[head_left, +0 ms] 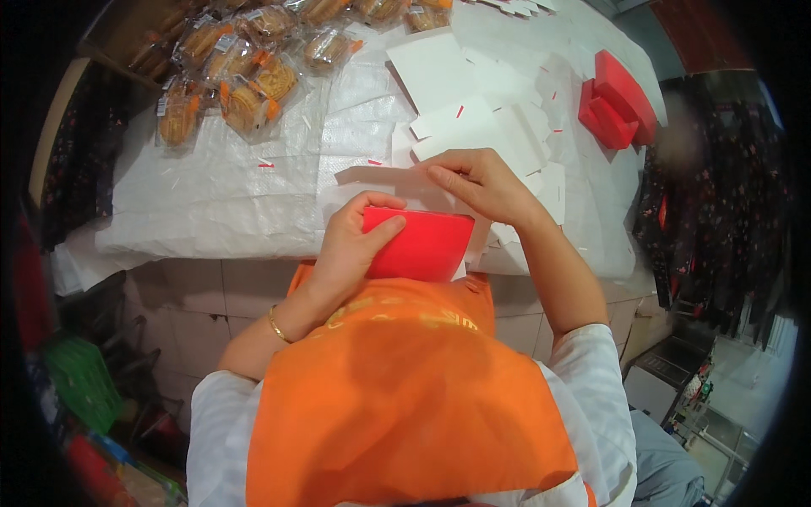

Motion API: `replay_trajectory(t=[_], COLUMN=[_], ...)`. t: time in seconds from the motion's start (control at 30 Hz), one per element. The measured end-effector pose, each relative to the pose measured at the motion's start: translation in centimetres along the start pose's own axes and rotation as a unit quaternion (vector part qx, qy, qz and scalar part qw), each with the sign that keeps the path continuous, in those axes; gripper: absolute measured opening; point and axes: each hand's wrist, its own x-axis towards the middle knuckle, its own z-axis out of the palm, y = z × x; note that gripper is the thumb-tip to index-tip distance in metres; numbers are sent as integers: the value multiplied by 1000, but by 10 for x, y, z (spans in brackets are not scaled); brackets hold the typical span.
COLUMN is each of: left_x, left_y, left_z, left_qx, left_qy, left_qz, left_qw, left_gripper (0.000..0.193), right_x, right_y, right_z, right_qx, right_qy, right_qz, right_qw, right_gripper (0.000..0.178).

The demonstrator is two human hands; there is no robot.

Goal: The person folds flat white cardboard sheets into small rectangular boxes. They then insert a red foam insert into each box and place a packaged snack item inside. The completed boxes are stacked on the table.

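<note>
A partly folded cardboard box [420, 245], red outside and white inside, is held at the table's near edge, close to my orange apron. My left hand [355, 232] grips its left side, with the thumb lying on the red panel and the fingers behind it. My right hand [481, 184] pinches the box's raised white flap [380, 177] at its far right end, thumb against fingers. Just beyond my hands lie several flat white cardboard blanks [481, 127], overlapping one another.
Wrapped mooncakes [241, 68] in clear packets are heaped at the far left. Folded red boxes [618, 101] stand at the right edge of the table. White woven sheeting [220, 190] covers the tabletop, with small red and white scraps on it. A green crate [83, 380] sits low at left.
</note>
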Motion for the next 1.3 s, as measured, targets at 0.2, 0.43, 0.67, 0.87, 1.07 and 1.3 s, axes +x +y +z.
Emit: replay_trajectory(t=[0.2,0.43,0.67,0.87,1.07,1.3], left_x=[-7,-10,-16,-19,-20,-21], left_y=[1,-7,-6,-5,-5,-6], left_z=[4,0,2,5,8,5], left_qx=[8,76,31,-11,-37,-42], left_qy=[5,15,46,23,3,-6], left_qz=[-5,26,17,6,22,15], left_qw=[1000,997,998,1000,999,999], left_gripper=[16,17,19,26,30,29], right_x=[-11,-12,-22,-32,-39,-42], right_y=[-17,-26,-15,-16,-20,-18], right_z=[13,16,24,22,16,18], right_qx=[-37,-199,-210,-65,-17,-25], right_qy=[44,53,97,74,56,59], right_qz=[-3,-66,-161,-155,-94,-72], right_qw=[998,976,959,983,994,995], right_gripper=[30,16,20,25,17,15])
